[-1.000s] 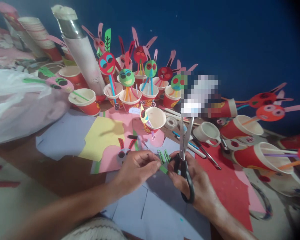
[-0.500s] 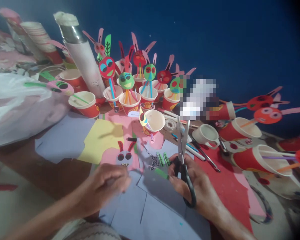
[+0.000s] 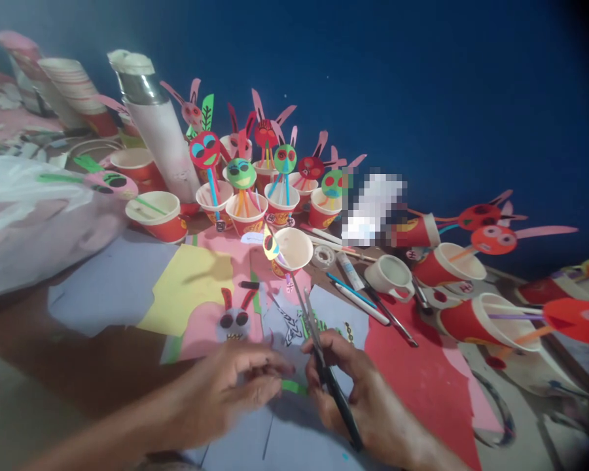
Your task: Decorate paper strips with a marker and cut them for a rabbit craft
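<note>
With twelve o'clock straight ahead of the person, a bulging white translucent plastic bag (image 3: 34, 216) lies between ten and eleven. At eleven I see a flat sheet of yellow paper (image 3: 191, 288), and just right of it a round pale-grey paper face (image 3: 233, 328) with dark red ears and dark eyes. The person's left hand (image 3: 240, 379) is near that face, its fingers loosely bent; I can't tell whether they pinch anything. On their three o'clock side, a short green paper strip (image 3: 293, 387) runs roughly nine to three; whether it is gripped, I can't make out. Next come steel scissors with black handles (image 3: 325, 366), in the right hand (image 3: 366, 386), whose fingers close around the handles. Their long axis runs five to eleven, the tips pointing towards eleven, away from the person, the blades parted in a narrow V. Past the tips, near twelve, stands a red-and-white paper cup (image 3: 297, 248). Farther right, a flat sheet of bright red paper (image 3: 412, 373) lies between one and two.
</note>
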{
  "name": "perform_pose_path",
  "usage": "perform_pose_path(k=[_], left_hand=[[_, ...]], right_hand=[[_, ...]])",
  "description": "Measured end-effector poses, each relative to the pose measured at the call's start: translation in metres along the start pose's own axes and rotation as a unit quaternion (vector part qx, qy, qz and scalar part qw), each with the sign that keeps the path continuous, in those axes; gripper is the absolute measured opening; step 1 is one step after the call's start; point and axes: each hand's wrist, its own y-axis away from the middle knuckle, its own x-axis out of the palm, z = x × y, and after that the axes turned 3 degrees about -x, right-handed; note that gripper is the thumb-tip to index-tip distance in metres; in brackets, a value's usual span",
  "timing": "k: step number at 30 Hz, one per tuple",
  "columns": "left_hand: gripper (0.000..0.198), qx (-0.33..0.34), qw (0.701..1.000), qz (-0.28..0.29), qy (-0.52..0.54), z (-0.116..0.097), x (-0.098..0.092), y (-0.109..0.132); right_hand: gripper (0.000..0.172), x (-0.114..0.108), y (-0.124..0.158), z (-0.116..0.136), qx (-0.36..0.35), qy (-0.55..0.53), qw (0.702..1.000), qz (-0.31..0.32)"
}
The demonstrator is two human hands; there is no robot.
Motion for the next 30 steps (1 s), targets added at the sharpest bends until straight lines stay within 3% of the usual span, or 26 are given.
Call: perform_pose_path(k=[2, 7, 11, 14, 17, 23, 30], left_hand=[[0.024, -0.006, 1.0, -0.009, 0.013, 0.001, -0.003, -0.002], [0.02, 0.061, 0.988, -0.112, -0.081, 0.014, -0.021, 0.007], [0.021, 0.182, 0.921, -0.242, -0.245, 0.019, -0.033, 0.013], [0.019, 0.196, 0.897, -0.28, -0.282, 0.018, -0.027, 0.011], [0.018, 0.187, 0.918, -0.248, -0.246, 0.015, -0.011, 0.005], [0.014, 0.152, 0.976, -0.062, -0.14, -0.001, 0.009, -0.011], [0.014, 0.085, 0.99, -0.034, -0.107, -0.004, 0.015, -0.016]], right_hand=[[0.035, -0.001, -0.001, -0.001, -0.011, 0.024, 1.0, -0.008], [0.031, -0.003, -0.002, -0.003, -0.003, 0.007, 1.0, -0.013], [0.03, -0.004, -0.002, -0.004, -0.005, 0.029, 1.0, 0.003], [0.032, -0.004, -0.002, -0.004, -0.009, 0.054, 0.998, 0.001], [0.032, -0.003, 0.0, -0.003, -0.012, 0.053, 0.999, 0.008], [0.04, -0.004, 0.005, -0.005, -0.003, 0.058, 0.998, 0.016], [0.041, -0.003, 0.002, -0.003, -0.008, 0.032, 0.999, -0.03]])
